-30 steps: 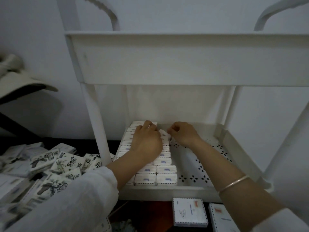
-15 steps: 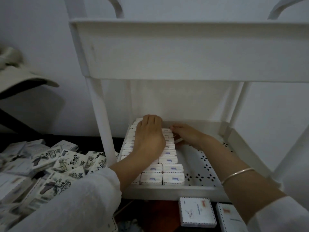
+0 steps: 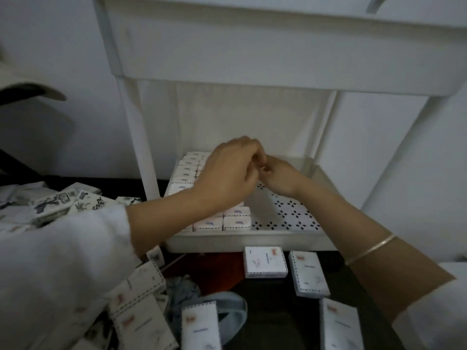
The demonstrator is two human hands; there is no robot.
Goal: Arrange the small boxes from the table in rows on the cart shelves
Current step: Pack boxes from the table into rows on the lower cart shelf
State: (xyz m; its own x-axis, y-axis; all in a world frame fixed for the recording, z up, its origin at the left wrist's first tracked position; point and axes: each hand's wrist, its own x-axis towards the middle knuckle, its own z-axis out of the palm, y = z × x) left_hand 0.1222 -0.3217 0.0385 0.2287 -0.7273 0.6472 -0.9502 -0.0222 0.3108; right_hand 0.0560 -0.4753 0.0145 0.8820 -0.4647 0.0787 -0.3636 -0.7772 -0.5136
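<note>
Hovering over cart shelf, left hand touching right hand, fingers curled, hold unclear, small boxes long-axis crosswise.

**Lower shelf of white plastic cart**: raised rim; floor pierced with dark diamond-shaped cutouts. On its left part are small white boxes with dashed edging and a blue mark, packed touching in rows that run front to back. Some of them are hidden from view.

**Dark table top**, in front of and left of the cart. On it:
- flat white boxes with dashed borders, lying face up, near one another but apart;
- at left, a loose heap of white boxes printed with black ink drawings;
- a pale blue-grey object, kind unclear.
</note>
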